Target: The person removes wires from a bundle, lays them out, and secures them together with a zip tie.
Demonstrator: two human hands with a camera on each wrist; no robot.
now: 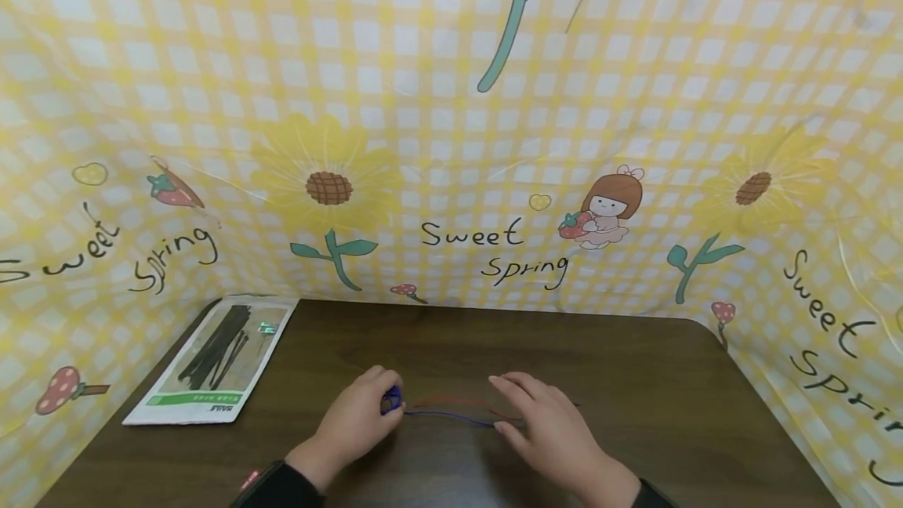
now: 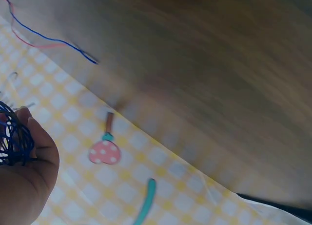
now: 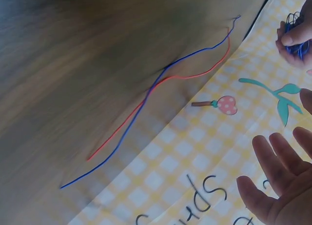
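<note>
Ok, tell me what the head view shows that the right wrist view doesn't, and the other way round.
Only the head view: the white packet, the dark sleeves and a printed girl.

Only the right wrist view: the palm side of the right hand, and a clear crossing of the red strand and blue strand.

Both: the left hand holding a blue bundle, the right hand, both strands at least in part, the brown tabletop and the checked cloth.
</note>
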